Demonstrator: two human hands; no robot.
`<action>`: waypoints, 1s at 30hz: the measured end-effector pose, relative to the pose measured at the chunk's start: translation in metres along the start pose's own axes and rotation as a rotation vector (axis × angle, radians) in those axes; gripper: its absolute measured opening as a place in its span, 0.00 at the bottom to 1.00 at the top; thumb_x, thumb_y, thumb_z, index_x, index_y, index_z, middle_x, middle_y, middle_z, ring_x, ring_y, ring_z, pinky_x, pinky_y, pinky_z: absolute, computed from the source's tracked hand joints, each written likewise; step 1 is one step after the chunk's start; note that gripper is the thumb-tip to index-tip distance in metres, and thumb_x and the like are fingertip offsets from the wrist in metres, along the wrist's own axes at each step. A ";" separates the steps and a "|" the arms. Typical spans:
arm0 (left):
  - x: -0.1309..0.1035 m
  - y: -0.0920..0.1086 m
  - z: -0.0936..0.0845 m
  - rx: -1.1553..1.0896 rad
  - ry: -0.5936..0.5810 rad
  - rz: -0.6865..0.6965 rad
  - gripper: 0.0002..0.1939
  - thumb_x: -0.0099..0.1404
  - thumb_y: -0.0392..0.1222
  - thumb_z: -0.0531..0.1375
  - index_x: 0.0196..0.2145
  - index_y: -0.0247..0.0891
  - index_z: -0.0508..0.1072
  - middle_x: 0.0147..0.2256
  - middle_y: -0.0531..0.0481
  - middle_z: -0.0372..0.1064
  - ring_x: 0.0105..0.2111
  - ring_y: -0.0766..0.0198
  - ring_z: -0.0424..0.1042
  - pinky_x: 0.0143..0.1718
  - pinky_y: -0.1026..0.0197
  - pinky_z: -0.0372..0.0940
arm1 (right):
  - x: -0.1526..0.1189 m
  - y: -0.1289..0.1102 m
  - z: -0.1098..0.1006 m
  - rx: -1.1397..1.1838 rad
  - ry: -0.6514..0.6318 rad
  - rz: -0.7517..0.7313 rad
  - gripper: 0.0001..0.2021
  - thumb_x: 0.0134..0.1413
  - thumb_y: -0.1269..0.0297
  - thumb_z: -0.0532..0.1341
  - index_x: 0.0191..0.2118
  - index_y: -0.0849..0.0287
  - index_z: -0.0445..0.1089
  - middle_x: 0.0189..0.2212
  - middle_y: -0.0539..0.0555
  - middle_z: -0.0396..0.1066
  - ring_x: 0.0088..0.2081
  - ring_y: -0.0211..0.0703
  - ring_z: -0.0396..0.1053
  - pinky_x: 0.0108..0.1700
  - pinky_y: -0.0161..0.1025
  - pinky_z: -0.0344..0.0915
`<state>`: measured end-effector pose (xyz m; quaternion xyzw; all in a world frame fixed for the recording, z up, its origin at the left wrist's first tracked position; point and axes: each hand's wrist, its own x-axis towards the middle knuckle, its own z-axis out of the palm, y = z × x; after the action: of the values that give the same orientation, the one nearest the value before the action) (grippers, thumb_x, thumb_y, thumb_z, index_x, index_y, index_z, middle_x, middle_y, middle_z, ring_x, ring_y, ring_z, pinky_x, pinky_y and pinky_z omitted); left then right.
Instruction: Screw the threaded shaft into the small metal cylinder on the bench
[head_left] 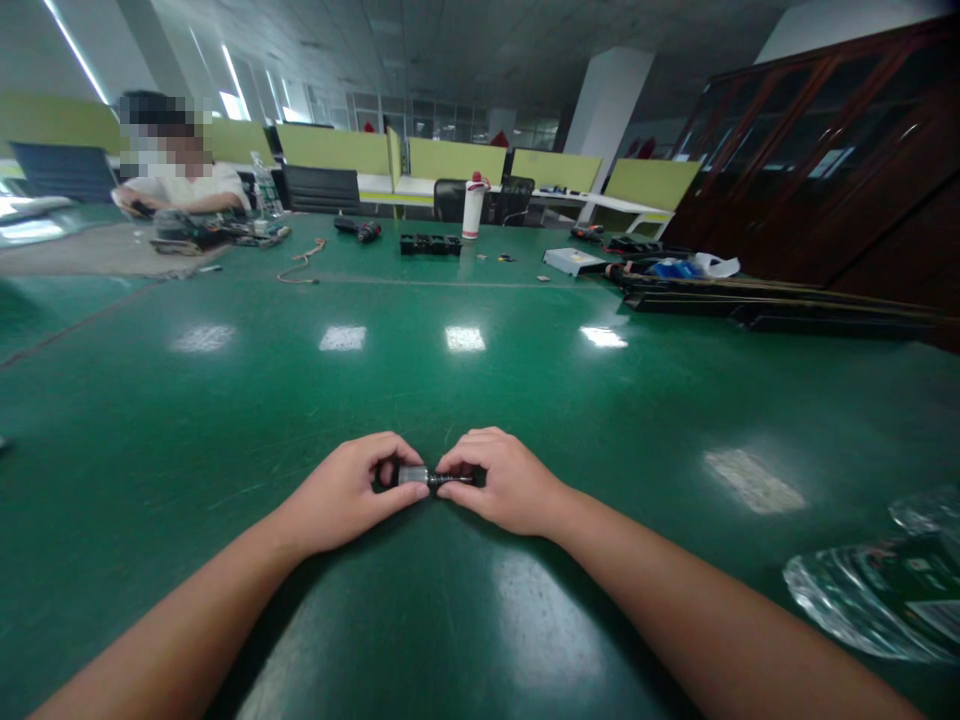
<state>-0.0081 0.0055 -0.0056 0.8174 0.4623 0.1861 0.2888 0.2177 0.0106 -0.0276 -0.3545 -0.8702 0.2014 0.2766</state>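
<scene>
Nearest me, at right, I see a clear bottle (877,595) lying on the green surface (360,380). My left hand (360,490) is clamped on the silver-and-black cylindrical part (412,475), low in the middle; my right hand (506,482) pinches its thin dark end. Far across stand a white bottle (472,208) and, at left, a seated person (180,170).

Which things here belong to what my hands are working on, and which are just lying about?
In hand:
small clear-and-black part, held between left hand and right hand

Apparently just lying about:
clear plastic bottle, near right
white bottle with red cap
black power tool
thin cable
black block
long black strips
</scene>
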 end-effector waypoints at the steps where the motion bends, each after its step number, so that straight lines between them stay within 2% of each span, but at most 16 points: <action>1: 0.000 0.000 0.000 0.006 0.000 0.005 0.13 0.63 0.51 0.61 0.38 0.39 0.75 0.27 0.54 0.66 0.28 0.64 0.66 0.28 0.64 0.58 | 0.000 0.000 0.000 -0.001 0.002 -0.001 0.05 0.52 0.65 0.67 0.37 0.57 0.74 0.29 0.48 0.74 0.33 0.37 0.69 0.41 0.37 0.59; 30: 0.001 0.001 0.000 -0.008 -0.004 0.032 0.13 0.66 0.50 0.58 0.38 0.39 0.76 0.29 0.52 0.68 0.28 0.65 0.65 0.29 0.65 0.58 | 0.000 -0.004 -0.001 -0.014 0.005 0.029 0.04 0.50 0.69 0.65 0.34 0.57 0.73 0.29 0.49 0.73 0.33 0.39 0.68 0.42 0.39 0.60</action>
<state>-0.0068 0.0062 -0.0051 0.8240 0.4478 0.1911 0.2897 0.2164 0.0078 -0.0244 -0.3696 -0.8656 0.1982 0.2735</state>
